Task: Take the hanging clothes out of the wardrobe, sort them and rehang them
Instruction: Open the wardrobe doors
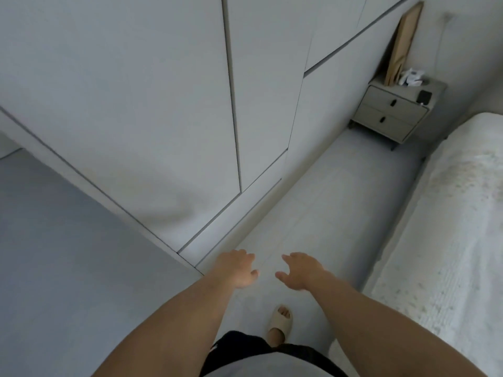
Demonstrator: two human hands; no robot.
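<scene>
The wardrobe (136, 104) doors are plain pale grey, split by thin darker grey seams. The floor (340, 200) is a light grey, unpatterned. The bed (449, 227) cover is white with a fine ribbed texture and faint beige speckling. The nightstand (392, 112) is greyish beige, each of its two drawers marked by a small black handle; a black object (424, 97) sits at its right front corner and a tan board (402, 47) leans at its back edge. The slipper (280, 322) is cream, and the shorts (245, 346) are black
</scene>
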